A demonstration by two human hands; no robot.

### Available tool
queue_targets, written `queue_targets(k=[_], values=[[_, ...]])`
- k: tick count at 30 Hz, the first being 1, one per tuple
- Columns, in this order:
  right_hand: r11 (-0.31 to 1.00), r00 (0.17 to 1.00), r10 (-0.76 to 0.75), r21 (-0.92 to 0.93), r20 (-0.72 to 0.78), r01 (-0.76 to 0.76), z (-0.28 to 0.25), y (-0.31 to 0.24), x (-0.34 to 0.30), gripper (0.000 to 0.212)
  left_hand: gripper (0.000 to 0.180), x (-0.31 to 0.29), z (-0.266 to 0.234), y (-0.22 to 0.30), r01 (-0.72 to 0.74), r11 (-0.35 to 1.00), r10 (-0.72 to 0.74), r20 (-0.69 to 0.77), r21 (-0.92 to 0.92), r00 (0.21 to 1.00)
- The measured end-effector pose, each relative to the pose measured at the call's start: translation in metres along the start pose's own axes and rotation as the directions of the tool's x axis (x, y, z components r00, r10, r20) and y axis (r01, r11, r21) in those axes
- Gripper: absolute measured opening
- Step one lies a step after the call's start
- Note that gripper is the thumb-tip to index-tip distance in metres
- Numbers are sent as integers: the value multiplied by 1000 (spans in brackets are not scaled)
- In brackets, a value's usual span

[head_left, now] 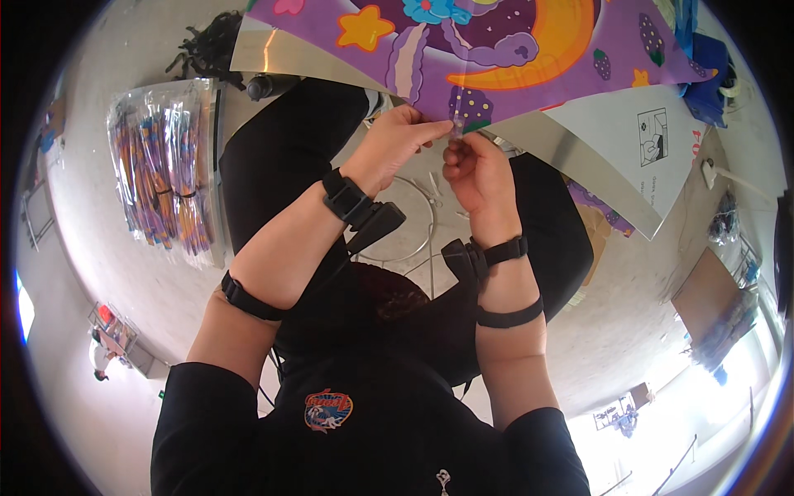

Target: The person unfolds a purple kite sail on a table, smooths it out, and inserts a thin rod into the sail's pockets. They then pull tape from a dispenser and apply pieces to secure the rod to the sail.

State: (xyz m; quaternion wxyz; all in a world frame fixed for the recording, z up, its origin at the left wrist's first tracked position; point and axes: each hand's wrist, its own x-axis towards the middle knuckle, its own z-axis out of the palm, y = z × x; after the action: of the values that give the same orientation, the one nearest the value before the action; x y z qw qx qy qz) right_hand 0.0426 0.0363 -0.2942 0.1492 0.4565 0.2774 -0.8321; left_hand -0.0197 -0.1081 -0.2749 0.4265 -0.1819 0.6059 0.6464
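Fingers of left hand (395, 142) clamped purple sheet (496, 51) near edge of surface (289, 58); right hand (484, 172) pinched clear strip (458, 124), little room between.

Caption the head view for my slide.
Left hand and right hand close together at a clear strip on a purple printed sheet.

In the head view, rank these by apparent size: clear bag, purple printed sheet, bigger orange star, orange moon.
Largest to smallest:
1. Purple printed sheet, judged by its visible part
2. Clear bag
3. Orange moon
4. Bigger orange star
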Motion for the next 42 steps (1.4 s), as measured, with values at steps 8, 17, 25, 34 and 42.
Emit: queue_targets(k=[8, 17, 25, 34, 42], values=[[994, 994, 69, 82, 84, -76, -2, 1, 2, 9, 26, 0, -1, -1, 9, 998, -8, 17, -58, 1000], [981, 979, 104, 146, 173, -130, -4, 0, 3, 10, 23, -2, -5, 1, 16, 997, -9, 92, -74, 996], [970, 969, 128, 176, 209, -167, -6, 0, 5, 11, 22, -2, -7, 1, 23, 995, -9, 142, -93, 990], [964, 946, 125, 189, 299, -187, -8, 1, 9, 12, 21, 0, -9, -4, 26, 989, -2, 167, -146, 986], [970, 954, 132, 162, 270, -180, -3, -1, 6, 9, 24, 1, -9, -4, -20, 992, 36, 138, -122, 990]])
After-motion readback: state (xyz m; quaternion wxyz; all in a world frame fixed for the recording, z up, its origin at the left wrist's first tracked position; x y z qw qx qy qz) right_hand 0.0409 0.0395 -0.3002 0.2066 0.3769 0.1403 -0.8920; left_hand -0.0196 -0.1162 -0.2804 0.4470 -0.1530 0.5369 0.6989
